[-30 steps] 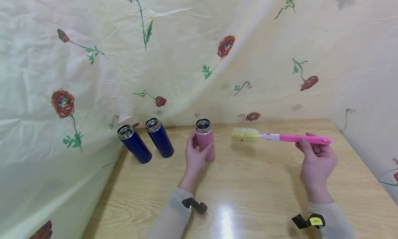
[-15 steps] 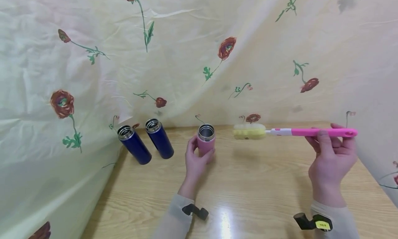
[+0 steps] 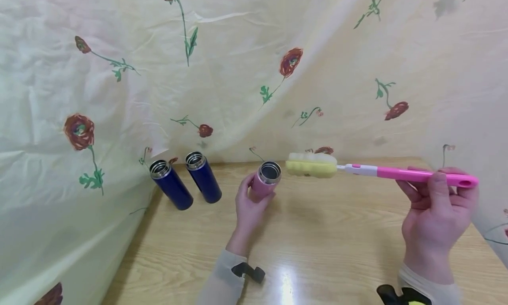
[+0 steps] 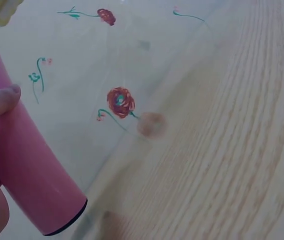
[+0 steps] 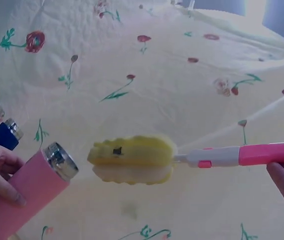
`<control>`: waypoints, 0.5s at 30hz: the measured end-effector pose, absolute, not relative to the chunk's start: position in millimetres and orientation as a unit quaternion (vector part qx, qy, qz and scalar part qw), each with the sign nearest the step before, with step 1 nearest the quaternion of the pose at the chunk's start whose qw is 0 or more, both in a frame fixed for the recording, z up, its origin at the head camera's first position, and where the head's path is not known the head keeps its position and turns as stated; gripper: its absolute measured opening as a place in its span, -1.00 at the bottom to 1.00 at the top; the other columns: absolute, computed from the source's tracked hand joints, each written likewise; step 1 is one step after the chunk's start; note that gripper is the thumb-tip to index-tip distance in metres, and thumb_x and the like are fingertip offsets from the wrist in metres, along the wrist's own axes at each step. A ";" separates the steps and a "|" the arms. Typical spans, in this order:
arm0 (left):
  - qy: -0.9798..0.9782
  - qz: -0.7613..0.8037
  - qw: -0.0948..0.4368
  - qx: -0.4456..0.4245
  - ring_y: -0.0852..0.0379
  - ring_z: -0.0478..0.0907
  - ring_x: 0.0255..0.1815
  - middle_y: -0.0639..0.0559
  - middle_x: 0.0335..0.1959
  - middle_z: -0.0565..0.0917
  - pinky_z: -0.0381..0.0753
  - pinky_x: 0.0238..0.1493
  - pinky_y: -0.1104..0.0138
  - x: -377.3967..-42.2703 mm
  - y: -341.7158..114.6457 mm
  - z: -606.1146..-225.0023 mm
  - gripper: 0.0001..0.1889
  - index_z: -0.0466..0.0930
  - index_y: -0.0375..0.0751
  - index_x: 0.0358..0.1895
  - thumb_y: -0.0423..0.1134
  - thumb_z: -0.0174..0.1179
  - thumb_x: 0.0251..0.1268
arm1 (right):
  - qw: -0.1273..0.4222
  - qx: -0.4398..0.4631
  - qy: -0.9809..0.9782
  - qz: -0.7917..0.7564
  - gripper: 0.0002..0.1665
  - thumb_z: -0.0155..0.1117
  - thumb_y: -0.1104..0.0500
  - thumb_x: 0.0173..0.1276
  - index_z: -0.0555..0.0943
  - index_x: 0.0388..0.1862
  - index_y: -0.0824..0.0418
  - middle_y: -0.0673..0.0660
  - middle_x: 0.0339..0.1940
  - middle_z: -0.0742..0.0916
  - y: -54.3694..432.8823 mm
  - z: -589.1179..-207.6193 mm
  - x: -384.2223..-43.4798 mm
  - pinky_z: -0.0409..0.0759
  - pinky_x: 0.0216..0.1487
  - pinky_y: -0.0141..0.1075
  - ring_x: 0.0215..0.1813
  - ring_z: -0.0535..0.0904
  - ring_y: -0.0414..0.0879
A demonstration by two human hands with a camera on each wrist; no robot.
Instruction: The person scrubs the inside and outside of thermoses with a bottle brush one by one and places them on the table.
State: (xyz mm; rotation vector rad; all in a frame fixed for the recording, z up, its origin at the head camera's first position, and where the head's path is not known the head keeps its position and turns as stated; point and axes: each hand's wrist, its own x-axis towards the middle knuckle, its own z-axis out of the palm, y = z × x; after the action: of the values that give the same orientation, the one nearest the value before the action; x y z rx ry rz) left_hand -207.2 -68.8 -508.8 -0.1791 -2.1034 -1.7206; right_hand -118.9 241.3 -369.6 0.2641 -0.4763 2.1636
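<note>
My left hand (image 3: 249, 208) grips a pink thermos bottle (image 3: 263, 188), its lidless metal mouth tilted to the right. In the left wrist view the thumb lies across the pink thermos bottle (image 4: 34, 170) and its dark base shows. My right hand (image 3: 440, 212) holds a bottle brush (image 3: 409, 174) by its pink handle, fingers and thumb around it. The yellow and white sponge head points left, level, just right of the bottle's mouth. A gap shows between the sponge head (image 5: 134, 157) and the mouth in the right wrist view.
Two dark blue thermos bottles (image 3: 173, 186) without lids stand at the left of the wooden table (image 3: 317, 252). A cream floral cloth (image 3: 238, 75) hangs behind the table and along its left side.
The pink bottle has been lifted and tipped with its mouth toward the right. My right hand has moved right and closer with the brush, whose head now lies nearer the bottle's mouth.
</note>
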 end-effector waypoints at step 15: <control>-0.775 -0.571 0.233 -0.138 0.08 0.52 0.43 0.20 0.34 0.65 0.43 0.53 0.00 -206.8 -72.3 -504.1 -0.18 0.58 0.07 0.40 -0.41 0.68 -0.01 | 0.435 0.122 -0.218 0.865 -0.76 0.08 0.67 0.48 0.35 0.06 0.68 0.52 -0.38 0.67 236.5 -369.4 -110.1 0.75 -0.30 0.12 -0.30 0.80 0.37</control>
State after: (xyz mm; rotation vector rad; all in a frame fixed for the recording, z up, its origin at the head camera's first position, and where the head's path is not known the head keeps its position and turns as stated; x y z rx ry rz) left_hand -206.8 -72.3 -504.1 -0.3790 -2.1292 -1.5688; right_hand -110.1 236.5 -369.4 0.3037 -0.5433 2.1530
